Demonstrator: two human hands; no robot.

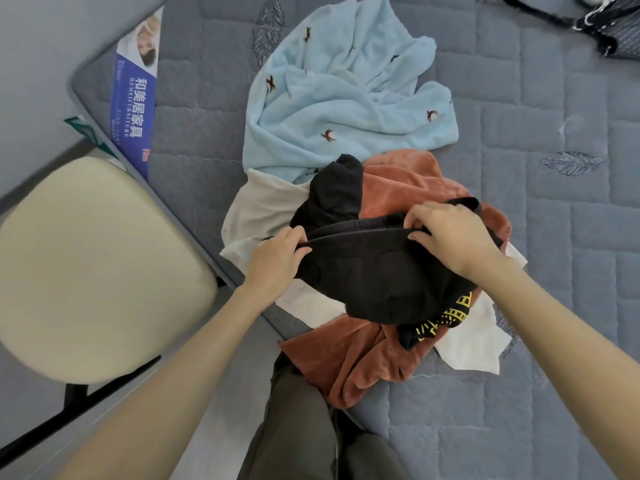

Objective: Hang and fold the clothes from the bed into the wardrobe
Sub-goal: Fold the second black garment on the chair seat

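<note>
Both hands (277, 261) (450, 233) grip black garment (374, 271); mattress label (133, 95) (reads "和美居家具").

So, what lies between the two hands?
The black garment, in the head view: its waistband runs from the left hand to the right hand, both gripping it.
</note>
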